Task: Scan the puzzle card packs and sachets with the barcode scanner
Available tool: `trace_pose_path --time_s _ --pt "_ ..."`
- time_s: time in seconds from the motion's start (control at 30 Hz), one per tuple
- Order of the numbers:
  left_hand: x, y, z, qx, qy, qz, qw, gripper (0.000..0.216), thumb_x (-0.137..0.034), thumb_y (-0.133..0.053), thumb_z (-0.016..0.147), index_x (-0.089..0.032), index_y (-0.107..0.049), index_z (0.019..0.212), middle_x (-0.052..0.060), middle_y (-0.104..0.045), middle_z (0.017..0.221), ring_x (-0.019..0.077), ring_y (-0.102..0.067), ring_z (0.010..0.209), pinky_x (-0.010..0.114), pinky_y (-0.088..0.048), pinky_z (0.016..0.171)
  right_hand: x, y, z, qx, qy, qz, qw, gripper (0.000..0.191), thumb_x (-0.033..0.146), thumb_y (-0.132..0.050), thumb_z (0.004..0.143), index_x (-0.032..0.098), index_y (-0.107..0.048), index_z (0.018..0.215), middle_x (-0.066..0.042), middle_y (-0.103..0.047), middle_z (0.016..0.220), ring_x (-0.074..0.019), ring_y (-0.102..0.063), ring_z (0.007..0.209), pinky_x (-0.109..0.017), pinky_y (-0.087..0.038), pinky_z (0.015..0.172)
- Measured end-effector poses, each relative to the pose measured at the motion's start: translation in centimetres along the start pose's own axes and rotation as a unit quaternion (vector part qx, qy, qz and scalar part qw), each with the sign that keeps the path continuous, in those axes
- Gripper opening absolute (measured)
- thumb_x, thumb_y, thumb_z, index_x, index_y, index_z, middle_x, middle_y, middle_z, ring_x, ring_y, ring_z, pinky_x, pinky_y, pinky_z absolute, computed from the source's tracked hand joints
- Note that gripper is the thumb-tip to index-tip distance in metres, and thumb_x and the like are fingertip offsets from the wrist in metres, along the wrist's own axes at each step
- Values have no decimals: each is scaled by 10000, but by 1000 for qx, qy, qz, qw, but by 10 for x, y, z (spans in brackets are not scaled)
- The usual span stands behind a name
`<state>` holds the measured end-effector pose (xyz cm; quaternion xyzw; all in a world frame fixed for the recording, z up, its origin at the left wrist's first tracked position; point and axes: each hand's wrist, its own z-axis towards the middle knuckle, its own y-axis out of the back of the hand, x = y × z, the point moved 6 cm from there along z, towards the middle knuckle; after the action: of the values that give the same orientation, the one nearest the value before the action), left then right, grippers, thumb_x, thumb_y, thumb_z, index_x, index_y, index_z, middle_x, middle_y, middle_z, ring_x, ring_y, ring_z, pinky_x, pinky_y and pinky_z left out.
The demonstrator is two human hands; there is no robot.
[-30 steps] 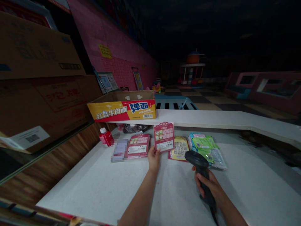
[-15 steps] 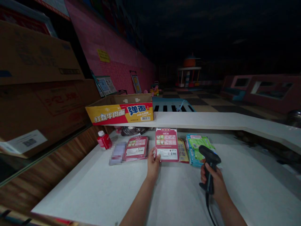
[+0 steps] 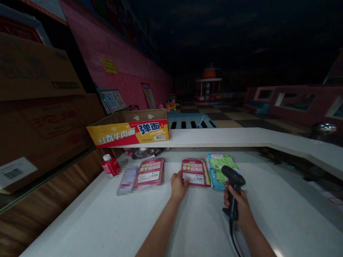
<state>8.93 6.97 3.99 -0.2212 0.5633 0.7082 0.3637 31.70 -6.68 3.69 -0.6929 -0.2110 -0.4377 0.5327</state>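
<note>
My left hand (image 3: 179, 186) is closed on the lower left edge of a flat red packet (image 3: 193, 169) with small pictures and a barcode label. That packet lies low over the table, partly covering a yellowish packet (image 3: 206, 173). In my right hand (image 3: 239, 205) is a black barcode scanner (image 3: 233, 189), held upright by its handle, its cable hanging down. Behind the scanner head lie green and blue packets (image 3: 217, 169). A pile of similar red packets (image 3: 151, 171) rests to the left of my left hand.
A red bottle with a white cap (image 3: 110, 166) and a blurred-out flat item (image 3: 128, 179) are at the left of the white table (image 3: 120, 228). An open noodle carton (image 3: 128, 132) sits on the raised white ledge (image 3: 227, 137). Brown cardboard boxes (image 3: 40, 103) are stacked far left.
My left hand has lowered the red packet from a raised, camera-facing position onto the packets at the right. The scanner stays in my right hand. The view has shifted slightly.
</note>
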Motion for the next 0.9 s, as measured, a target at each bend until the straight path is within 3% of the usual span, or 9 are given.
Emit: trace_pose_path --time_s 0.1,0.23,0.6,0.73,0.83,0.9 --pt "-8 -3 -9 49 -31 85 995 476 -394 -733 685 -206 -678 1119 104 -639 1015 284 -555 1036 368 -393 950 3 -4 -3 -5 0 4 1000 431 471 -824 670 217 -609 944 65 -551 558 -85 -467 372 -195 -374 339" --pt "-13 -5 -15 47 -22 117 992 517 -384 -752 687 -212 -670 1168 114 -609 1100 288 -529 1060 361 -377 966 4 -8 -6 -10 -2 7 1000 437 469 -830 660 213 -608 937 65 -553 564 -79 -464 375 -187 -374 338" --pt "-17 1 -28 30 -64 80 994 449 -321 -675 772 -221 -647 1208 111 -568 1164 284 -481 1116 399 -380 996 -6 0 -2 -4 -28 -11 1000 470 475 -839 651 202 -610 957 55 -577 559 -92 -483 386 -198 -387 347" --pt "-15 34 -32 -18 -96 82 992 370 -231 -631 793 -237 -662 1162 101 -565 1186 280 -473 1148 425 -376 1012 -8 3 -4 -16 -36 -16 999 472 469 -852 630 200 -611 934 61 -566 541 -90 -471 369 -197 -379 333" --pt "-3 78 -22 -63 -83 125 987 346 -208 -604 805 -234 -661 1145 101 -573 1185 282 -488 1138 441 -379 1007 -10 5 -4 -15 -38 -16 999 481 453 -862 618 194 -620 942 54 -576 543 -92 -482 376 -193 -385 335" --pt "12 110 -12 -81 -34 174 981 324 -206 -590 812 -212 -665 1127 115 -594 1151 285 -507 1112 434 -384 995 -11 7 -4 -13 -40 -16 999 484 456 -858 622 195 -625 957 52 -578 542 -93 -485 381 -190 -387 336"
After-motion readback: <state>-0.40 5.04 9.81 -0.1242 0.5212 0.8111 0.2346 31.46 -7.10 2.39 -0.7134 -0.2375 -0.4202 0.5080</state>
